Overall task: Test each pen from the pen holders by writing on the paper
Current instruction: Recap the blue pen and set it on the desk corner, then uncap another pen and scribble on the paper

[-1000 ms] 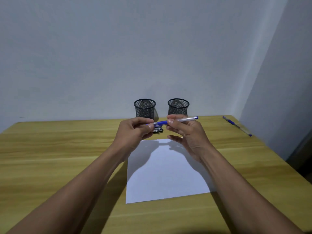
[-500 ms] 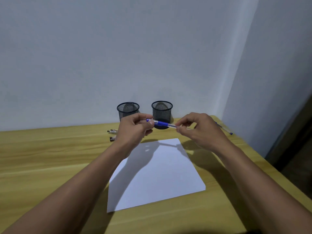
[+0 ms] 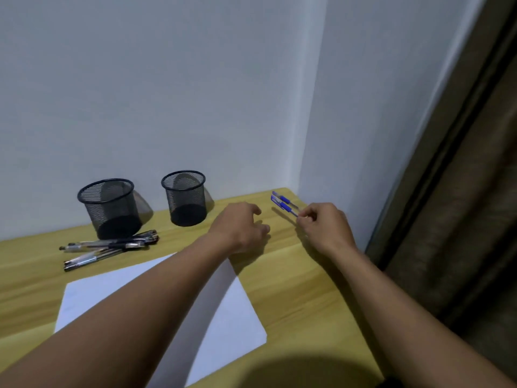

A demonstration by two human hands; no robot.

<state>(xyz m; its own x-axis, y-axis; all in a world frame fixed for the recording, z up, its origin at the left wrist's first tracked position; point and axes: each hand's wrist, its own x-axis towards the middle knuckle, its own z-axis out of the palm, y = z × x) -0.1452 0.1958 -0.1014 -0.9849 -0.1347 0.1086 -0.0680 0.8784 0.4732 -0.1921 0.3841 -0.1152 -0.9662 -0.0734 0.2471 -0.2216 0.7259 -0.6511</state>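
Note:
Two black mesh pen holders stand by the wall, the left holder and the right holder, both look empty. Several dark pens lie in a loose pile in front of the left holder. A white sheet of paper lies near me, partly under my left forearm. My right hand pinches the end of a blue pen low over the table's far right corner, beside a second blue pen lying there. My left hand hovers loosely curled, holding nothing.
The wooden table ends at a wall corner on the right, where a brown curtain hangs. The table's right edge runs close to my right arm.
My left hand has let go of the blue pen. My right hand carried it right to the far corner beside the other blue pen. My view turned right.

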